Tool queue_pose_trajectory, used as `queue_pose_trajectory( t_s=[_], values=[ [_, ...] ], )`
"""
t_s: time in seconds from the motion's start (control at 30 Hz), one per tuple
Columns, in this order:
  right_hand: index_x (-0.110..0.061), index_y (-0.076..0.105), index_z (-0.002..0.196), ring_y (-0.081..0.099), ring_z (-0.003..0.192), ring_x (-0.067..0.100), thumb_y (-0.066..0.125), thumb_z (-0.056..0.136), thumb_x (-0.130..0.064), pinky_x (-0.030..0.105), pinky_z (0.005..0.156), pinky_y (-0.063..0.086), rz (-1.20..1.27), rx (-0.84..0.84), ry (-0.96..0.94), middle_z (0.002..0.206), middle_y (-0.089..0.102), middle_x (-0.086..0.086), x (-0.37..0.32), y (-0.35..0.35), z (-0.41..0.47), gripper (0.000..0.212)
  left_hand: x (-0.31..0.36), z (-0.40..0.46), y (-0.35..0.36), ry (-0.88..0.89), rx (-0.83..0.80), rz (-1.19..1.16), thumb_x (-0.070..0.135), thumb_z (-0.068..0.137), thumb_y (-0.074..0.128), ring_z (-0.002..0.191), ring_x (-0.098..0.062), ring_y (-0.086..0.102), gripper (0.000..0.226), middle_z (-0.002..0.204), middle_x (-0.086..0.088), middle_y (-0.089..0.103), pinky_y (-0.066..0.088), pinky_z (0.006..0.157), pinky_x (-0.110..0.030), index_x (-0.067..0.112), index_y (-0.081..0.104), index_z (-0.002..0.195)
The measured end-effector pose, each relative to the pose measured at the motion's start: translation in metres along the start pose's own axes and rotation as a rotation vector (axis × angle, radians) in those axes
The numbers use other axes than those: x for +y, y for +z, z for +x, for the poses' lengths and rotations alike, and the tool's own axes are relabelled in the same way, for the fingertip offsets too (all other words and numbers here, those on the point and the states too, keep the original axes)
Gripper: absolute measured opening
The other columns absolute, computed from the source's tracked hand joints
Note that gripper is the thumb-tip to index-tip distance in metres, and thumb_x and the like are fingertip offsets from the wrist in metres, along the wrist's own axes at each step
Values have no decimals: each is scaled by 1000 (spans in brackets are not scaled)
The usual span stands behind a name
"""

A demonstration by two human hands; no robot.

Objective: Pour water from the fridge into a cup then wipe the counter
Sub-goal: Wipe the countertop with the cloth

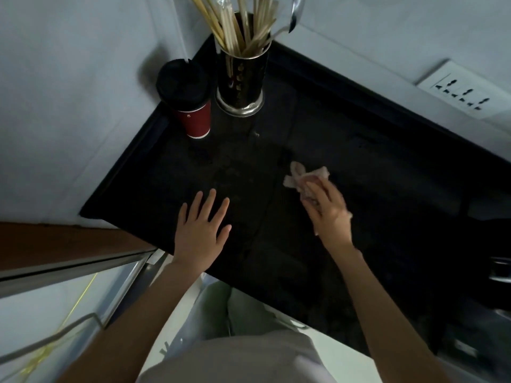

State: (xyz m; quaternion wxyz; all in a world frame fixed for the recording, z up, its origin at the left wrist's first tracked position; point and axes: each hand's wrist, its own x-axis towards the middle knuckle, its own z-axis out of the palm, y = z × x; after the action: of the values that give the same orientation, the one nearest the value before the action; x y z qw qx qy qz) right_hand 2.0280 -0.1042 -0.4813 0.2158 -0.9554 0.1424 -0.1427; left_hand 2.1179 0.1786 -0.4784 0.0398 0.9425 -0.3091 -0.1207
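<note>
A red paper cup [193,120] with a black lid stands at the back left corner of the black counter [359,167]. My right hand [329,211] presses a crumpled pale cloth [304,178] flat onto the middle of the counter. The cloth sticks out beyond my fingertips toward the back. My left hand [201,230] lies flat on the counter near its front edge, fingers spread and nothing in it, well in front of the cup.
A perforated metal holder [240,84] full of chopsticks and a spoon stands right of the cup. A white wall socket [464,89] is at the back right. Dark metal items [500,272] sit at the right edge. A glass-topped surface [55,313] lies lower left.
</note>
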Motion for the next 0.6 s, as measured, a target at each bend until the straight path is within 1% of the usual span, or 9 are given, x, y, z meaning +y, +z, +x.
queue_pose_trajectory(
  t_s=[0.13,0.2,0.27,0.33,0.37,0.43,0.47,0.53,0.6],
  values=[
    [-12,57,127,53,119,33,56,92,-25,46,96,47,-37,11,106,135,51,14,43,-6,67,38,0,0,2,7,9,-6,46,93,44,141,-36,32,58,154,-11,35,32,108,-57,23,40,146],
    [-18,56,128,50,122,33,58,89,-26,50,95,47,-50,-21,162,140,47,13,49,3,115,40,-1,0,2,6,10,-9,47,95,40,141,-36,32,56,154,-11,34,31,109,-57,24,40,146],
    [-23,55,129,48,125,32,58,87,-29,51,97,45,-50,-85,148,143,44,11,39,15,155,42,-1,1,2,0,-5,-8,50,94,33,142,-35,31,58,155,-10,34,31,109,-56,25,40,146],
    [-21,57,127,49,123,31,58,85,-27,44,96,45,-28,-125,62,142,45,11,15,31,175,43,0,1,2,-13,-17,-14,50,92,31,142,-35,30,59,155,-9,34,31,110,-56,25,40,145],
    [-19,59,126,50,122,30,60,85,-24,36,94,43,-26,-139,6,141,47,11,-1,36,176,42,0,2,1,-17,-16,-19,50,92,30,142,-35,30,59,155,-9,34,30,110,-56,25,40,145],
    [-17,61,125,51,121,28,64,85,-18,24,83,32,-34,-171,-94,140,48,10,-30,41,165,40,1,1,0,-14,-13,-13,50,93,31,142,-35,31,59,154,-10,34,31,110,-57,24,40,145],
    [-16,62,124,52,120,27,66,84,-16,22,79,34,-13,-183,-157,139,49,11,-39,41,153,40,1,1,0,-8,-13,-2,49,93,31,142,-35,31,59,154,-10,35,31,109,-56,24,40,145],
    [-13,62,123,54,119,27,68,84,-12,23,90,44,83,-211,-288,135,52,12,-44,34,124,40,2,0,-1,-11,-16,9,49,93,32,141,-36,32,58,154,-11,35,31,109,-56,23,41,145],
    [-13,60,127,52,122,24,68,86,-14,26,103,41,113,-231,-290,138,50,9,-28,23,95,42,3,0,-2,-17,-19,10,48,93,32,141,-36,32,58,154,-11,35,30,109,-57,23,41,145]
  ],
)
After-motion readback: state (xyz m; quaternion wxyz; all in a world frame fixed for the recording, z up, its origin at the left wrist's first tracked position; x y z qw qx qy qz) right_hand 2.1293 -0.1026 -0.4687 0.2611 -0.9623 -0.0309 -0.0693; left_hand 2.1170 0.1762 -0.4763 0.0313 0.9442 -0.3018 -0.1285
